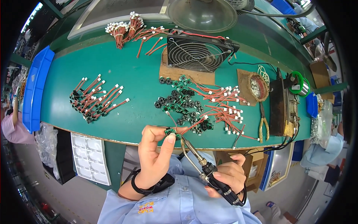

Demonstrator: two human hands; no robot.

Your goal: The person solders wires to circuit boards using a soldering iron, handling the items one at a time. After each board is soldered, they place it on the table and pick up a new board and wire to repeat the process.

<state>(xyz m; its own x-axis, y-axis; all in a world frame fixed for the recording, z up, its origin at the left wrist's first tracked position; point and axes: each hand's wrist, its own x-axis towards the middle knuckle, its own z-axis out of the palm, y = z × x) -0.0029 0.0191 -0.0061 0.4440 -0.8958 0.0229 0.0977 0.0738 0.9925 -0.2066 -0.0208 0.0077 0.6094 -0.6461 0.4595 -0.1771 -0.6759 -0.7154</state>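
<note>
My left hand [153, 151] is closed in a pinch on a small green circuit board [170, 131], held up at the table's near edge. Thin red and dark wires with a white plug run by the board. In my right hand [232, 174] is a black-handled soldering iron [216, 183] with a thin metal feed tube beside its shaft. Its tip reaches the right side of the board; whether they touch I cannot tell. Beyond the hands lie a heap of small boards with black parts [181, 100] and loose red-black wire leads [225, 115] with white plugs.
Wired boards [95, 100] lie in a pile at left, near a blue bin [37, 89]. A black fan [197, 54] stands at the back. At right are pliers [264, 127], a round tin [257, 87], a dark metal box [279, 108] and a green solder spool [298, 84].
</note>
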